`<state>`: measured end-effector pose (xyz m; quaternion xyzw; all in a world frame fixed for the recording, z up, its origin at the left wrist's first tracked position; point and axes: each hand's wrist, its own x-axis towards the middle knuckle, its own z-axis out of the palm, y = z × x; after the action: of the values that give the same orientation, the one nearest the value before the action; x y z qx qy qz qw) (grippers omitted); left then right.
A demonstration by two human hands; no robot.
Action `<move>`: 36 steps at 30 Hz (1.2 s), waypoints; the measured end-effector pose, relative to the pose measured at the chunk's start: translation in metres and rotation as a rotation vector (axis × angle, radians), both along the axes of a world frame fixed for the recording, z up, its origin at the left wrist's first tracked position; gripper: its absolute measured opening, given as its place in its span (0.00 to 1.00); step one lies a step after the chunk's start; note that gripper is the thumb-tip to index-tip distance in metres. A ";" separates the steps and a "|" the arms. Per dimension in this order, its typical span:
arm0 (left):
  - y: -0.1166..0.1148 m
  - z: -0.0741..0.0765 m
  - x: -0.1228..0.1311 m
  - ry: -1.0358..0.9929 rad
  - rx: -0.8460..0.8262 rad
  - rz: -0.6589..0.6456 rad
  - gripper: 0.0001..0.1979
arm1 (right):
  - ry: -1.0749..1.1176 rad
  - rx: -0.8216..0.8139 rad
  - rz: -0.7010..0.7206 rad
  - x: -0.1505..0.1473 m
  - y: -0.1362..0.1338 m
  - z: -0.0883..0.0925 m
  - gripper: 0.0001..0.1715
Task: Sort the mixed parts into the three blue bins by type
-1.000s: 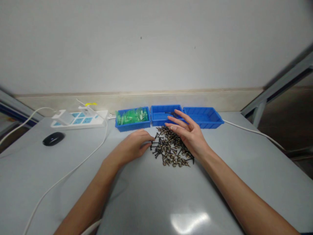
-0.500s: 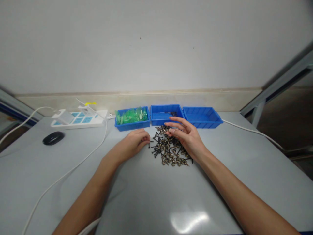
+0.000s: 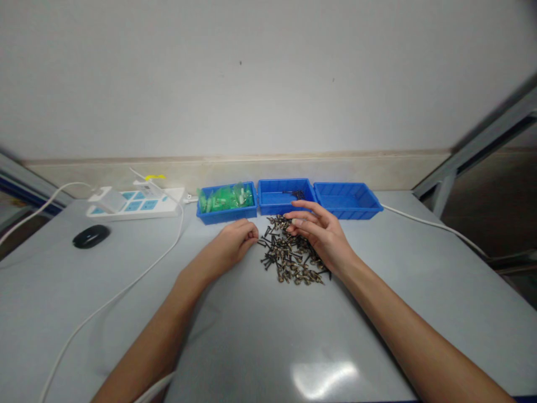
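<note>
A loose pile of screws [image 3: 289, 260] lies on the grey table, black straight ones mixed with bronze-coloured ones that look like screw eyes. At the pile's left edge my left hand [image 3: 235, 240] is closed in a pinch, with a thin black screw [image 3: 262, 242] at its fingertips. My right hand [image 3: 321, 229] reaches over the upper right of the pile. Its thumb and forefinger come together above the screws, while other fingers stay raised; whatever is between them is hidden. Behind the pile, the middle blue bin [image 3: 272, 208] contains several black screws [image 3: 297, 194].
A blue bin [image 3: 229, 216] with green and clear plastic bags stands left of the middle one; another blue bin [image 3: 350, 212] stands right. Further left are a white power strip [image 3: 168, 210], a black computer mouse [image 3: 91, 237] and a white cable [image 3: 121, 289]. A wall rises behind.
The black screw that lay just below my left fingertips is no longer visible there. My left hand has shifted very slightly towards the pile; my right hand has barely moved.
</note>
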<state>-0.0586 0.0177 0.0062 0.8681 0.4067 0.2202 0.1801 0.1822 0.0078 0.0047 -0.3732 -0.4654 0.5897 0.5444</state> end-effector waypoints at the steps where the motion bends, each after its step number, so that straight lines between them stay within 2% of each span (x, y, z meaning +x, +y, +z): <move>1: -0.001 0.002 0.001 -0.012 0.010 0.011 0.06 | -0.008 0.005 -0.001 0.000 0.000 -0.001 0.23; 6: -0.009 0.013 0.013 -0.217 0.027 0.052 0.02 | -0.169 0.082 0.002 -0.001 -0.001 -0.001 0.18; 9: -0.014 0.017 0.020 -0.346 0.035 0.075 0.02 | -0.262 0.108 0.066 -0.005 -0.004 0.001 0.16; 14: -0.018 0.018 0.025 -0.453 0.004 0.064 0.02 | -0.172 0.012 0.204 -0.009 -0.009 0.001 0.14; 21: -0.019 0.018 0.024 -0.467 -0.041 0.015 0.03 | -0.113 -0.001 0.227 -0.006 -0.008 0.001 0.11; 23: -0.018 0.019 0.020 -0.440 -0.059 -0.008 0.05 | -0.117 0.005 0.213 -0.005 -0.006 0.000 0.11; 25: -0.016 0.019 0.014 -0.332 -0.042 -0.011 0.08 | -0.094 0.026 0.151 -0.004 -0.004 -0.002 0.13; 28: -0.010 0.016 0.003 -0.100 0.011 -0.023 0.10 | -0.012 0.064 0.040 -0.003 0.000 -0.004 0.24; 31: -0.005 0.008 -0.003 0.019 -0.021 -0.066 0.10 | 0.019 0.057 -0.018 -0.002 0.002 -0.005 0.32; 36: -0.003 -0.001 -0.002 0.035 -0.027 -0.061 0.07 | -0.021 0.041 -0.051 -0.003 0.001 -0.003 0.22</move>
<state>-0.0609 0.0150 0.0049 0.8814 0.3860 0.1938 0.1912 0.1793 0.0090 0.0014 -0.3799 -0.4735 0.5620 0.5618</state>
